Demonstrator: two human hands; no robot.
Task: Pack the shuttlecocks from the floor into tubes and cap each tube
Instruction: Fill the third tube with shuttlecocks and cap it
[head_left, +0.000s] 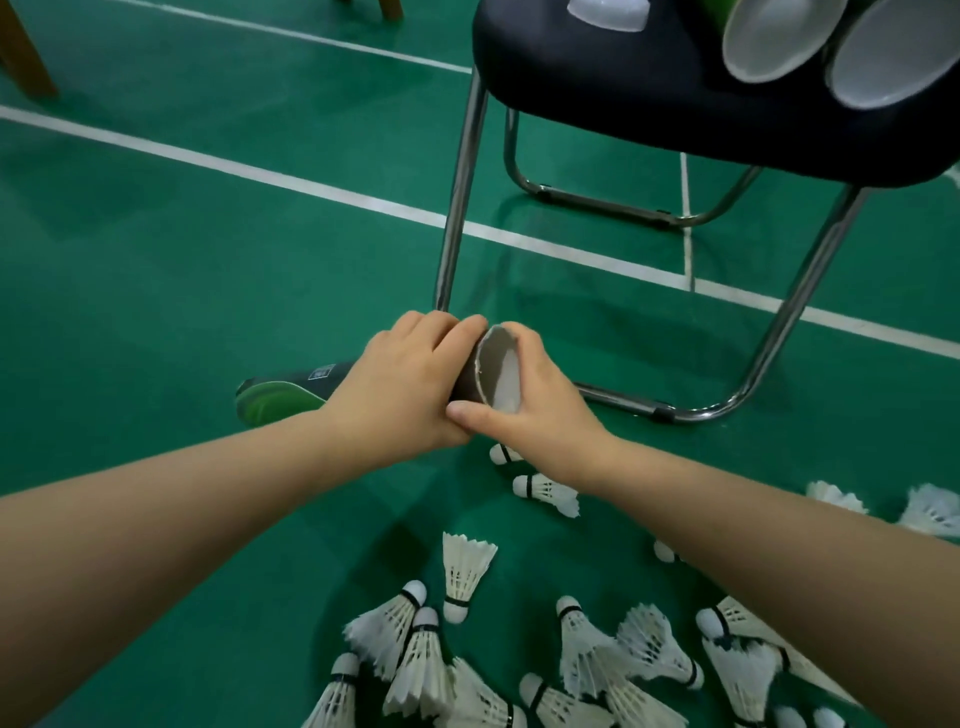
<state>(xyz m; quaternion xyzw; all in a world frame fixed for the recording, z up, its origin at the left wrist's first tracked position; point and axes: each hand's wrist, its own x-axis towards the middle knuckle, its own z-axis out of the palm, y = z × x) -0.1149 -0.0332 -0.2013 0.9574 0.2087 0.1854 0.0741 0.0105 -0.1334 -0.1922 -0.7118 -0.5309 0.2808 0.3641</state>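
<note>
A dark shuttlecock tube (291, 397) with a green capped end lies slanted low over the green floor. My left hand (400, 384) grips it near its open mouth (496, 371), which faces me. My right hand (540, 405) curls round the rim of that mouth, thumb below, and something white shows inside the tube. Several white feather shuttlecocks (465, 577) lie scattered on the floor below my arms, with one (548, 492) just under my right wrist.
A black chair (649, 98) on chrome legs (460, 197) stands just beyond my hands. On its seat lie two open tubes (774, 41) and a translucent cap (608, 13). White court lines cross the floor. A wooden leg (23, 52) stands at the far left.
</note>
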